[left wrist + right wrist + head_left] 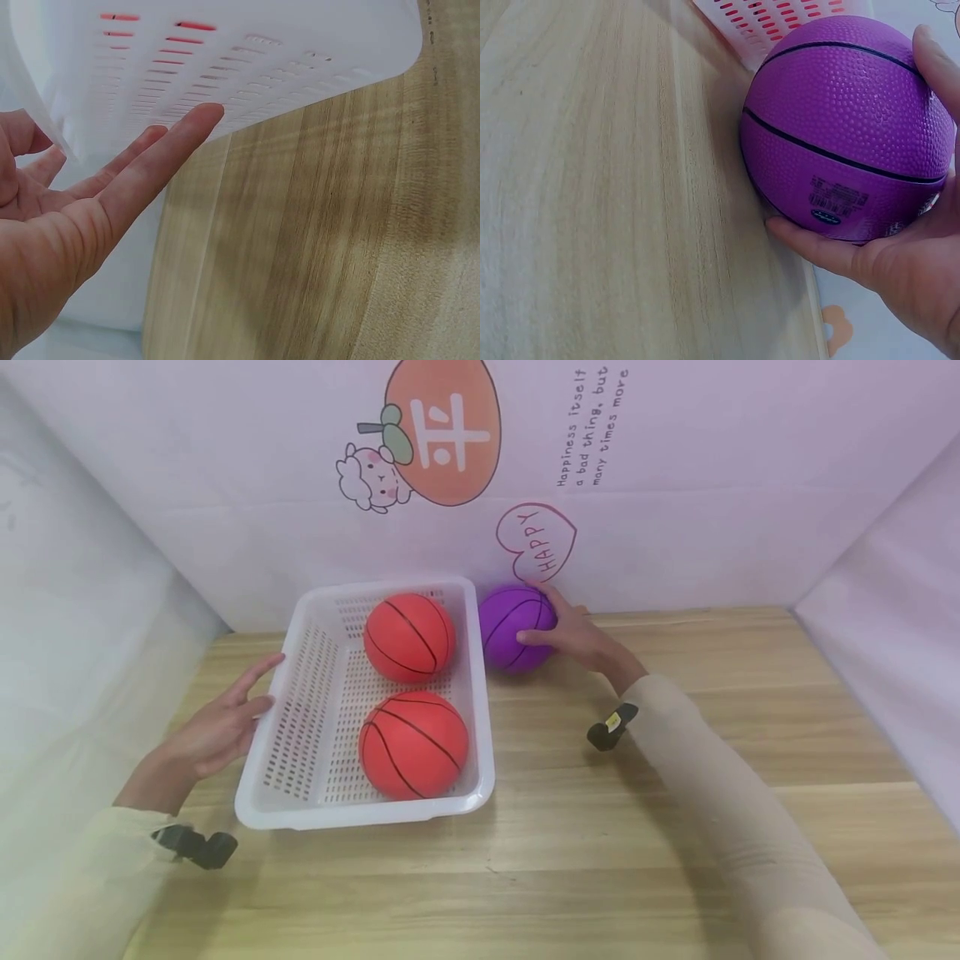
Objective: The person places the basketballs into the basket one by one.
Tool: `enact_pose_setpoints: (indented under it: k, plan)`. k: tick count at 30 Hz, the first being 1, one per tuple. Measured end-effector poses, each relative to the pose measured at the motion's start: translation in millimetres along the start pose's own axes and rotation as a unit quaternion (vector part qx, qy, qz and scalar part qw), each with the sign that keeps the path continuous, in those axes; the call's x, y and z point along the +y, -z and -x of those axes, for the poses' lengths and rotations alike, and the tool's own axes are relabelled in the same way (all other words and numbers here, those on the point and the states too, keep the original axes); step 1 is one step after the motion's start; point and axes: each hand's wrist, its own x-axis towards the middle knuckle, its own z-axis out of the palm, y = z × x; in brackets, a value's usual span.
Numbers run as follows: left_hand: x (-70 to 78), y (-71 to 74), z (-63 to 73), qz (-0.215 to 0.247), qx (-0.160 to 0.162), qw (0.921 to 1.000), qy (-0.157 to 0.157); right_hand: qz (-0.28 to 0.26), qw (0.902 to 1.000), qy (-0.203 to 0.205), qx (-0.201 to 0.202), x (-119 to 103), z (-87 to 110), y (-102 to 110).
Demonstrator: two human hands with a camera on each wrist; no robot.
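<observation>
A white plastic basket (300, 814) stands on the wooden table with two red basketballs inside, one red basketball (409, 637) at the back and another red basketball (414, 745) in front. My left hand (221, 727) is at the basket's left side, fingers extended along its slotted wall in the left wrist view. Just right of the basket, against the back wall, is a purple basketball (513, 627). My right hand (572, 631) holds it from the right, thumb and fingers spread round its sides. A small printed label shows on the purple ball in the right wrist view.
The wooden table (600, 843) runs back to a white printed sheet (675, 527) hanging behind it. White sheets also close in the left and right sides. Dark wrist cameras sit on both sleeves.
</observation>
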Motion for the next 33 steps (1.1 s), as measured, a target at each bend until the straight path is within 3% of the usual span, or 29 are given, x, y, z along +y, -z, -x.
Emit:
enact_pose_setpoints:
  k: [7,19,33]
  plan:
    - [1.4,-0.1,-0.8,-0.005,0.005,1.0,0.004,0.011,0.9999,-0.003,0.008,-4.6,2.5,-0.9]
    - [1.3,-2.2,0.1,-0.006,0.01,0.9999,0.01,0.003,0.9992,0.029,0.028,5.9,-0.1,-1.9]
    - [2.1,-4.1,0.6,-0.008,0.01,0.9999,0.008,-0.074,0.996,0.048,0.013,0.8,11.5,10.3]
